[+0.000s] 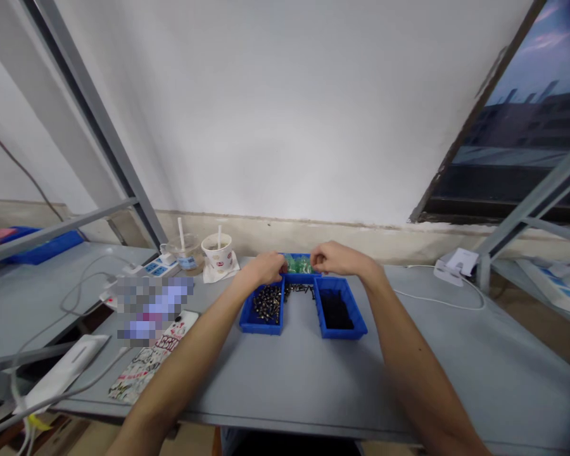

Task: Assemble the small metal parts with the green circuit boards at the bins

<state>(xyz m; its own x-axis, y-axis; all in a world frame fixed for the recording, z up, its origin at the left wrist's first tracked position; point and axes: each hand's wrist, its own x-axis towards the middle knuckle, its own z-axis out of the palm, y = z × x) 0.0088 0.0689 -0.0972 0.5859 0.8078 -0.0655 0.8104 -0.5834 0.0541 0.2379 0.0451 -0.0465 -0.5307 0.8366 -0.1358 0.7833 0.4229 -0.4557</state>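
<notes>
Head camera view, read from left to right. A white printed paper cup with a straw (217, 254) stands on the grey tabletop (301, 373), left of the work. Next, an open blue plastic bin (261, 329) holds a heap of small, shiny metal pieces (267, 305); these are probably hard, smooth and dense for their size, best pinched singly at the sides.

Above this bin's far end is the left hand (267, 268), its fingers curled at the left end of a rear blue plastic bin (303, 278). Its fingertips are partly hidden; whether they clamp anything cannot be told. Inside the rear bin, between the hands, lie translucent green pieces (293, 264). These look thin, glossy and light, and are likely to slip or cling together; a gentle fingertip pinch at an exposed edge should suit them. Their stiffness cannot be judged.

Small dark elongated pieces (304, 289) lie loose on the tabletop before the rear bin. At its right end is the right hand (335, 258), fingers bent inward with the tips close together; any held piece is too small to make out. Rightmost, a third blue plastic bin (360, 324) contains a black mass (335, 310), its material unclear.
</notes>
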